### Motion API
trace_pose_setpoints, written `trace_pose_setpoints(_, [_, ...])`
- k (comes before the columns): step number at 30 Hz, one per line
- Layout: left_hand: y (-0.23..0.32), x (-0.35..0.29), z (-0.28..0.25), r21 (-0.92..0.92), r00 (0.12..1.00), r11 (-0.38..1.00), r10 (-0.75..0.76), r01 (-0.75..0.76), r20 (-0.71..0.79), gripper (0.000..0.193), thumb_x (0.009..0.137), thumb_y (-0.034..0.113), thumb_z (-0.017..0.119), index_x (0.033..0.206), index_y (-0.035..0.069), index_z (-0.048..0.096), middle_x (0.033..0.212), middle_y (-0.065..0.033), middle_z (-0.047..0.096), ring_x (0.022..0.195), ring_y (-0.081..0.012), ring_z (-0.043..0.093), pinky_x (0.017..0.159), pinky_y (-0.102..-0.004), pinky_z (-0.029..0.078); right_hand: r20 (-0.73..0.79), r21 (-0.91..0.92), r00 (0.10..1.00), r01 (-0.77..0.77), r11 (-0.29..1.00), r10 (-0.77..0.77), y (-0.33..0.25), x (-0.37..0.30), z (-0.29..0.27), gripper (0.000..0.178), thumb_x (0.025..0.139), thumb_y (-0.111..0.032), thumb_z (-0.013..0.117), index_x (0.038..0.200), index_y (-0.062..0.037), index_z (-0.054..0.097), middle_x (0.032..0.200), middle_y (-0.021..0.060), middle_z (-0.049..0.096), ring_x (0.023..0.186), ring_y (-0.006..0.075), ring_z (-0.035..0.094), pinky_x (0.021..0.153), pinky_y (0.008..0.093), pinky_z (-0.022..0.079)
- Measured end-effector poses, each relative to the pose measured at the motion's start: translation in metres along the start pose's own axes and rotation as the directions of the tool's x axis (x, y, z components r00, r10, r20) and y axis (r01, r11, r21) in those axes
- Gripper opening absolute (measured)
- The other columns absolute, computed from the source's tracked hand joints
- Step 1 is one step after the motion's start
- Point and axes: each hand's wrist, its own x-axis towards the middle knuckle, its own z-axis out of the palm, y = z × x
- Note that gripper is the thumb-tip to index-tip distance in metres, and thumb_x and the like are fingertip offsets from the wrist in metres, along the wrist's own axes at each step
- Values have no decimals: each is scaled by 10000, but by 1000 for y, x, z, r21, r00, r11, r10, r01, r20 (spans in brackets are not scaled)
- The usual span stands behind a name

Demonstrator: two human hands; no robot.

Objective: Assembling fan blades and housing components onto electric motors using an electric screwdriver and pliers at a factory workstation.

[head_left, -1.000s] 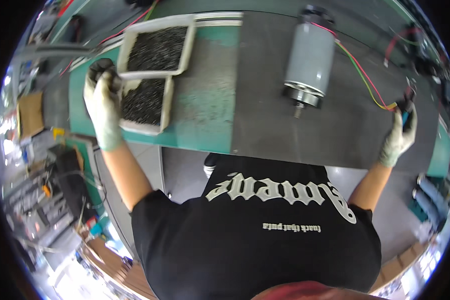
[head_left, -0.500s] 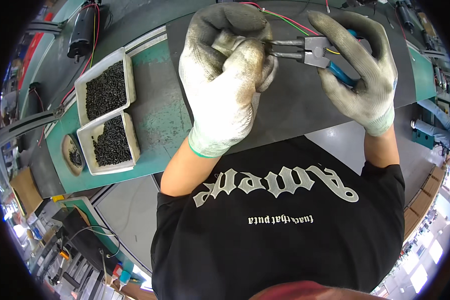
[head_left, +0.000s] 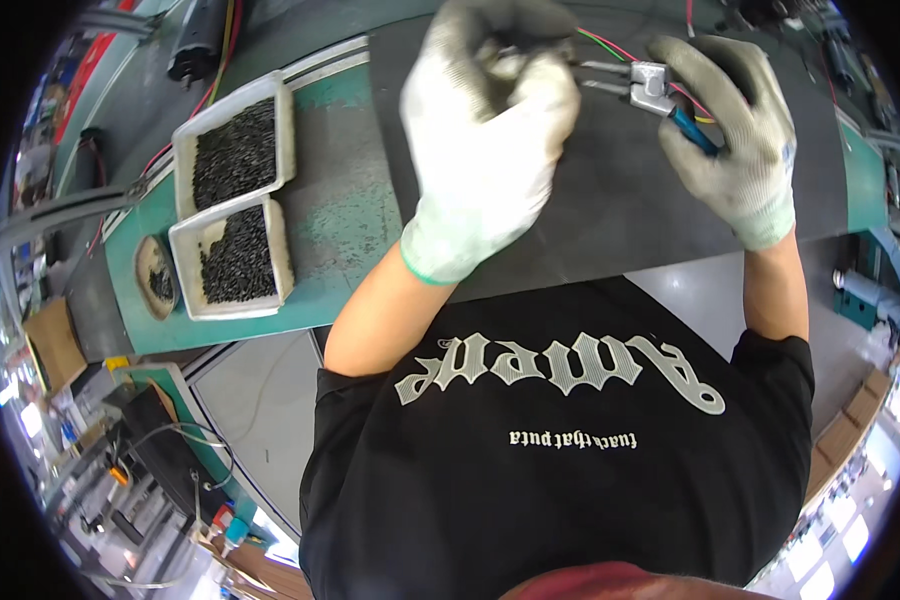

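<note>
My left hand [head_left: 495, 140], in a worn white-and-grey glove, is curled closed and blurred by motion. What its fingers hold, if anything, I cannot make out. My right hand [head_left: 735, 135], gloved alike, grips a pair of pliers [head_left: 650, 90] by the blue handles. The pliers' two slim metal jaws stand slightly apart and point left, their tips close beside my left thumb and fingers. Both hands are raised above the dark mat [head_left: 610, 205] on the bench.
On the left, two white bins [head_left: 284, 130] [head_left: 282, 250] hold many small black pieces. A round dish [head_left: 142, 262] with a few black pieces stands beside them. A black cylinder [head_left: 202, 40] with coloured wires lies at the back left. Red and green wires [head_left: 610, 46] run behind the pliers.
My left hand has shifted right and up in the picture. The pliers have moved slightly right and tilt more, and their tips now show clear of the left fingers. The view has also shifted.
</note>
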Motion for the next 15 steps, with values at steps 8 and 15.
trace_pose_setpoints(8, [-103,157,-69,927,976,330,-64,-176,208,684,914,572,443,1091,-62,627,1092,-326,617,1027,-477,594,936,-475,469,731,681,607,-618,-393,312,128,7,146,92,878,-244,609,843,-160,593,647,-50,515,529,36,446,511,218,380])
trace_pose_setpoints(15, [-58,115,-35,857,989,515,-139,32,47,863,760,670,561,1146,-101,600,1100,-322,627,1058,-431,615,951,-426,475,645,722,705,-436,-537,295,92,3,130,339,848,-189,587,1163,-63,591,734,38,612,791,232,662,723,339,495])
